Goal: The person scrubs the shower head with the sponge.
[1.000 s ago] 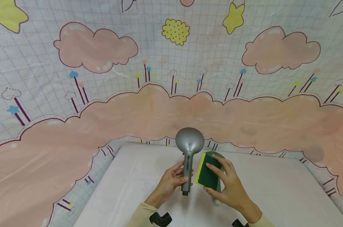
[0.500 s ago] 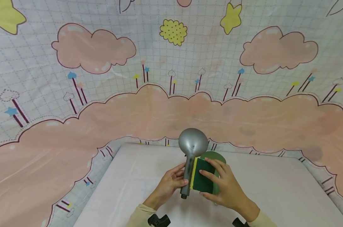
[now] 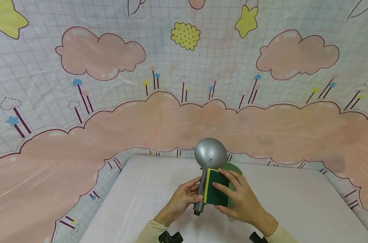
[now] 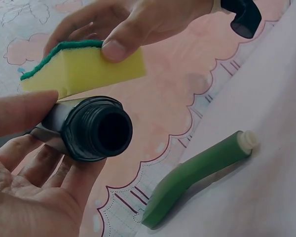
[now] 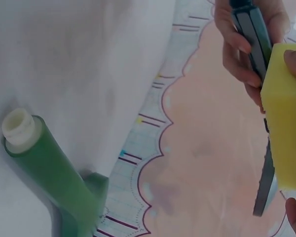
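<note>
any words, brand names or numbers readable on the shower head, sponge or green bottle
No text can be read in any view.
Grey plastic shower head: plain, no marking visible.
Yellow sponge with a green scouring pad: no print.
Green plastic bottle with a white neck: no label showing.
Cartoon cloud-and-star cloth: drawings only, no letters.

1. a white table [image 3: 293, 202] stood in front of a cartoon backdrop [image 3: 111, 111] printed with pink clouds, yellow stars and a pale grid.
2. a green bottle [image 4: 197, 170] lay on its side on the table, uncapped, its white neck [image 5: 18, 126] pointing away from the backdrop.
</note>
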Action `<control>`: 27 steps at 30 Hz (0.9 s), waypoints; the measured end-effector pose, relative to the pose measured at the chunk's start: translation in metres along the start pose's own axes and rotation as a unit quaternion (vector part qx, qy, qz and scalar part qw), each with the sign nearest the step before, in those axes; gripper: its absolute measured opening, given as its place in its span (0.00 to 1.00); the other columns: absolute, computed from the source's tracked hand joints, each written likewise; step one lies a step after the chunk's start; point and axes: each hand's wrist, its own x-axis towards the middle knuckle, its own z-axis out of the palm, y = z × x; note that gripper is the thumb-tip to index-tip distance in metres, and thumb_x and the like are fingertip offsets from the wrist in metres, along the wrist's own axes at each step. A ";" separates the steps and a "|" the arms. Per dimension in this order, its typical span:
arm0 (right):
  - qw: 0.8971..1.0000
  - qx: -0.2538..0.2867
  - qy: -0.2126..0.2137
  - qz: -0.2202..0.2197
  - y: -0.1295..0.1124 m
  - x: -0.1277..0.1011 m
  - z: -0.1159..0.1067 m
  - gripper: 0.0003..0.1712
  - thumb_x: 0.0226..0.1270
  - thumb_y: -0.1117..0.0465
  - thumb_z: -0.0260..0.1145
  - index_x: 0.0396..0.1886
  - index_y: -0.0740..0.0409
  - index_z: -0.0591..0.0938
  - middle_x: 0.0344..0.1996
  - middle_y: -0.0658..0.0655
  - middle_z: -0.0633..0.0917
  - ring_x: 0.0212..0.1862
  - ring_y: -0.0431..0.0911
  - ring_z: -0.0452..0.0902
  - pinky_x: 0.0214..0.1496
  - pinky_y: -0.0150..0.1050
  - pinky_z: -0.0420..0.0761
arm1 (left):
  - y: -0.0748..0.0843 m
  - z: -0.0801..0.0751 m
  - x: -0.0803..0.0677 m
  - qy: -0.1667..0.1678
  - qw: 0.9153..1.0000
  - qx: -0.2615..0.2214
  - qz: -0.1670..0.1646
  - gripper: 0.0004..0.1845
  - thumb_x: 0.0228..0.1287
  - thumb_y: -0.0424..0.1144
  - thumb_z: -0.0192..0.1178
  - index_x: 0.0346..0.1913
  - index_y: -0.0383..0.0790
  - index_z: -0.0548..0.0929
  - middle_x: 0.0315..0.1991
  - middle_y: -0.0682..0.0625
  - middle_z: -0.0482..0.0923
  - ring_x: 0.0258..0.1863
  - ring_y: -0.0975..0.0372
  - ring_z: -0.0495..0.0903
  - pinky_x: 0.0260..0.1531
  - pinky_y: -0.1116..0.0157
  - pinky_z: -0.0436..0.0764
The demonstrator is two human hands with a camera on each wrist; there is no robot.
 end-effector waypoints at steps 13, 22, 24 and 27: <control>0.997 -0.012 -0.029 0.073 0.016 0.003 -0.007 0.35 0.57 0.30 0.66 0.59 0.45 0.81 0.67 0.63 0.72 0.65 0.59 0.65 0.58 0.61 0.71 | -0.002 0.000 -0.002 -0.005 1.000 -0.011 0.011 0.41 0.61 0.27 0.64 0.75 0.34 0.58 0.59 0.42 0.76 0.55 0.58 0.80 0.54 0.52 0.81; 0.996 -0.014 -0.030 0.081 0.014 0.007 -0.005 0.36 0.58 0.28 0.62 0.59 0.45 0.81 0.68 0.62 0.70 0.66 0.59 0.64 0.59 0.62 0.71 | -0.003 0.005 0.000 0.038 0.999 -0.017 0.000 0.38 0.59 0.21 0.57 0.74 0.32 0.59 0.62 0.39 0.72 0.57 0.59 0.78 0.57 0.57 0.80; 0.997 -0.015 -0.026 0.077 0.012 0.006 -0.003 0.36 0.59 0.28 0.61 0.58 0.45 0.81 0.68 0.63 0.71 0.65 0.60 0.64 0.58 0.62 0.72 | -0.002 0.007 0.000 0.054 0.998 -0.014 0.001 0.38 0.58 0.22 0.56 0.74 0.32 0.60 0.66 0.37 0.70 0.57 0.59 0.77 0.55 0.60 0.80; 0.997 -0.021 -0.029 0.067 0.009 0.006 0.001 0.37 0.61 0.26 0.56 0.58 0.44 0.81 0.68 0.62 0.71 0.65 0.59 0.65 0.56 0.62 0.75 | -0.002 0.010 0.002 0.073 0.997 0.001 0.003 0.38 0.55 0.21 0.55 0.73 0.32 0.62 0.67 0.36 0.69 0.54 0.60 0.76 0.50 0.64 0.81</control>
